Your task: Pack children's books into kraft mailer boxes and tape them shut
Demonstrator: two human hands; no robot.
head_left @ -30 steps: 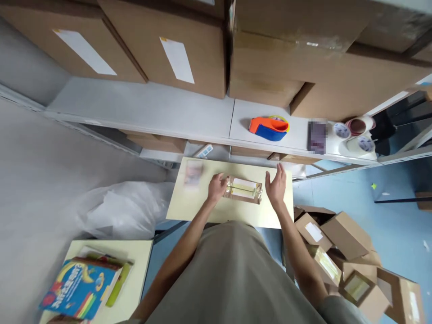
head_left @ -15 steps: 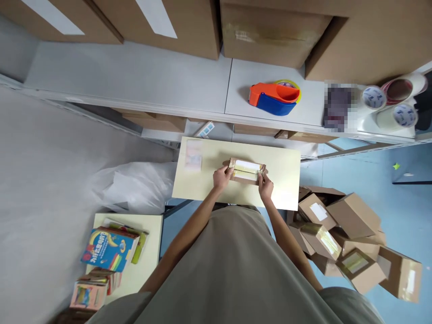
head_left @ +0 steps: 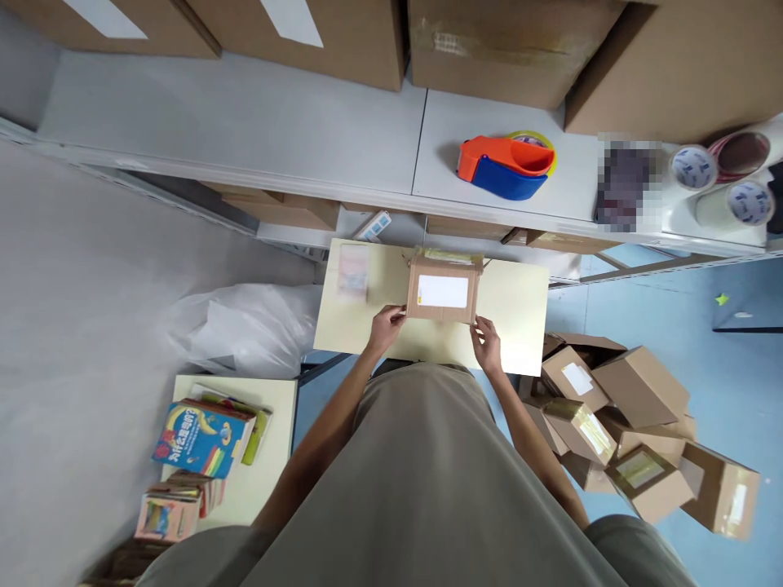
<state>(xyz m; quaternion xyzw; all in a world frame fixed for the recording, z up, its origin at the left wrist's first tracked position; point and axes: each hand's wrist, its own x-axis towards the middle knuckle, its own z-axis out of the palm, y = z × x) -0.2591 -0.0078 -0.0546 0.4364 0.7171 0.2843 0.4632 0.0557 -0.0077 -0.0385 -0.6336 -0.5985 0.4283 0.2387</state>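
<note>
A small cardboard box stands on the cream tabletop in front of me. A white label faces up on it, and yellowish tape runs along its far edge. Small flaps stick out at its far corners. At the box's near left corner, my left hand pinches the cardboard between thumb and fingers. My right hand has its fingertips closed on the near right corner. A pale pink sheet lies on the tabletop to the left.
An orange and blue tape dispenser and tape rolls sit on the shelf ahead. Cardboard boxes are piled on the floor at right. Books lie on a side table, near a white plastic bag.
The box was held as a flatter, narrow shape with two taped strips showing; now its broad labelled face shows, farther out on the table. Both hands have shifted to its near corners.
</note>
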